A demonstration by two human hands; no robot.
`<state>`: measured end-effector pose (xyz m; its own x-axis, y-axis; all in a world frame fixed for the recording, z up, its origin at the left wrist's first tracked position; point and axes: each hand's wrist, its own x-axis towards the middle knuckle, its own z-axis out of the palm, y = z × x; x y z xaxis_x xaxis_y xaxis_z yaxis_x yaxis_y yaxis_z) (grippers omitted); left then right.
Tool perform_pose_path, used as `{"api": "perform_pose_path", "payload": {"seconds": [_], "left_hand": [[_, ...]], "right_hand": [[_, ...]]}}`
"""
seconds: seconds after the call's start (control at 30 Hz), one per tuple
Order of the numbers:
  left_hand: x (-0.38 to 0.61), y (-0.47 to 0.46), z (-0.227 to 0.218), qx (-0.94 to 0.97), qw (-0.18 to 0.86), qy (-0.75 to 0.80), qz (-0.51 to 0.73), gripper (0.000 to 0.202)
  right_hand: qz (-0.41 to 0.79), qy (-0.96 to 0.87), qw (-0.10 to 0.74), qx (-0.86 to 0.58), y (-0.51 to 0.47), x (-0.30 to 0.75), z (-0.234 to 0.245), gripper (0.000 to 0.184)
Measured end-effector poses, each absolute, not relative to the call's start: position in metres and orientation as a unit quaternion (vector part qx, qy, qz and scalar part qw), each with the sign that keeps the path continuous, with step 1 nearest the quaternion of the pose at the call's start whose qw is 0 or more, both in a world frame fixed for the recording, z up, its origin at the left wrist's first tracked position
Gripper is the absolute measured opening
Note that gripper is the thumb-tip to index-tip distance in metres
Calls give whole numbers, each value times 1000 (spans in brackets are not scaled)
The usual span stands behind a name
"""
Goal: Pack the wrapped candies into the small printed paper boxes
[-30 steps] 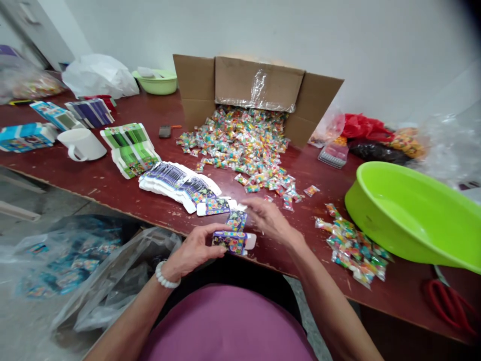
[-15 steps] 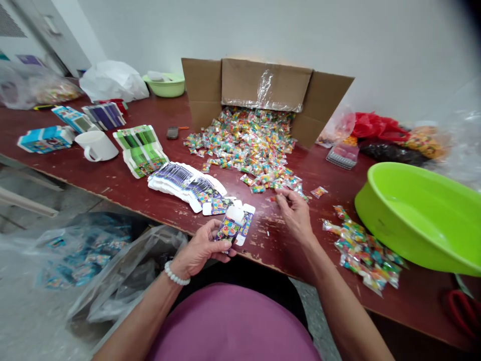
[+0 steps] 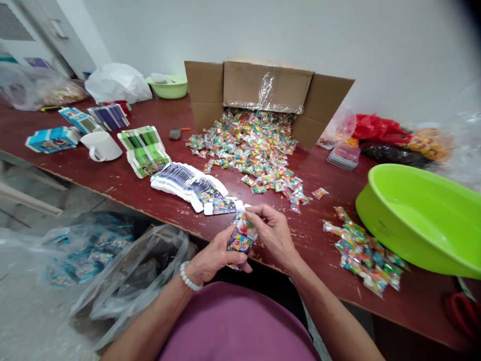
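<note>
My left hand [image 3: 215, 256] is closed round a small purple printed carton [image 3: 241, 241], held upright at the table's near edge. My right hand [image 3: 271, 229] pinches a small candy packet [image 3: 246, 223] at the carton's open top. A stack of flat purple cartons [image 3: 188, 184] lies just beyond my hands. Behind it a big heap of wrapped candies [image 3: 250, 148] spills from a tipped cardboard box [image 3: 266, 87]. A smaller pile of candy packets [image 3: 363, 253] lies to my right.
A lime green basin [image 3: 421, 220] stands at the right. Green flat cartons [image 3: 143, 149], a white mug [image 3: 101, 146], blue boxes [image 3: 52, 139] and a pale green bowl [image 3: 168, 86] sit to the left on the dark red table [image 3: 124, 180]. Clear plastic bags [image 3: 124, 276] hang below the table's edge.
My right hand went out to the candy heap, took a packet and came back to the carton. My left hand turned the carton upright.
</note>
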<state>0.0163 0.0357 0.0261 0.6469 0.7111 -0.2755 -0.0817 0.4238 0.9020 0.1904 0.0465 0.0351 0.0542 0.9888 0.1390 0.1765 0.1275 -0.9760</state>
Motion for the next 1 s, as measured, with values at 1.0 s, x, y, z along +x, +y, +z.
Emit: {"api": "perform_pose_path", "payload": {"seconds": [1.0], "left_hand": [[13, 30, 21, 312, 812, 325, 371, 54]], "right_hand": [[542, -529, 518, -398, 26, 171, 20, 19]]}}
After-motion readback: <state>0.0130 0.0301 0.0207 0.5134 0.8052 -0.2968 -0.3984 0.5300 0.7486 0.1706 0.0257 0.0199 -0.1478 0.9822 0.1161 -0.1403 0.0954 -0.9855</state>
